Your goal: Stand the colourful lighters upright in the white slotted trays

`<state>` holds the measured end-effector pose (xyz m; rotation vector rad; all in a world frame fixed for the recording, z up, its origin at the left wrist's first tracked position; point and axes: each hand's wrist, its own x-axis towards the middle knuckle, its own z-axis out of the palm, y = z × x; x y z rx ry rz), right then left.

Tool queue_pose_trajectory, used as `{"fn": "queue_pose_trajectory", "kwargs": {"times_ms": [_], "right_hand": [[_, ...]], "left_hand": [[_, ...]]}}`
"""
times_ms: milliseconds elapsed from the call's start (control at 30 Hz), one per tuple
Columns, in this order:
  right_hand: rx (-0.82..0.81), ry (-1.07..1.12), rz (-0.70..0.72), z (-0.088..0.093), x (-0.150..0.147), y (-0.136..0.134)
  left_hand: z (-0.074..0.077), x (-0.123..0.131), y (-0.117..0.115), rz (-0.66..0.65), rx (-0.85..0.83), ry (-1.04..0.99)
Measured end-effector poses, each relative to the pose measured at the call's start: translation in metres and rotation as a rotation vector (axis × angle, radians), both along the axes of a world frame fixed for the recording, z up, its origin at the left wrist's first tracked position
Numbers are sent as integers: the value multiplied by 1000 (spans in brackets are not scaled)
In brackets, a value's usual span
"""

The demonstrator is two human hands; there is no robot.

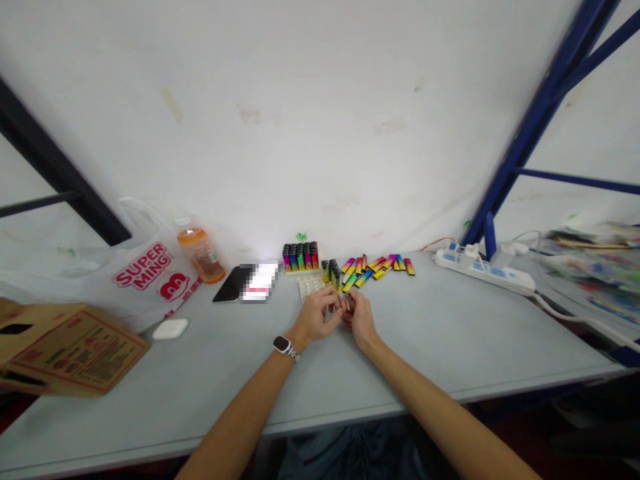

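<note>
Grey tabletop [450,340] under curled left hand [316,315], grip unclear; right hand [361,320], fingers around small object [349,304]

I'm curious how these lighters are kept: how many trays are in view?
2 visible: one rear tray under the packed, upright lighters near the wall, and a white tray partly hidden behind the left hand. Others may be hidden.

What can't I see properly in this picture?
In the head view:
Small thing at the right hand: mostly covered by that hand.
White tray: near part hidden by the left hand.
Pale patch beside the black screen: covered by pixel blocks.
Cardboard box: cut off by the left edge.
Colourful pile: blurred.
</note>
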<state>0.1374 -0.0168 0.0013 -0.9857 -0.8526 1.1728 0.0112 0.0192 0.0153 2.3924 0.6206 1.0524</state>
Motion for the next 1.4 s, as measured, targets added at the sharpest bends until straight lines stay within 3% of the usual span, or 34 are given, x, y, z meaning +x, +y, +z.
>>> {"fn": "queue_pose_trajectory", "kwargs": {"times_ms": [167, 567, 1400], "right_hand": [[1, 43, 71, 0, 1, -1], [4, -61, -70, 2, 0, -2], [33, -70, -33, -1, 1, -3]], "left_hand": [[0, 0, 0, 13, 4, 6], [1, 1, -1, 2, 14, 3], [2, 0, -2, 2, 19, 17]]}}
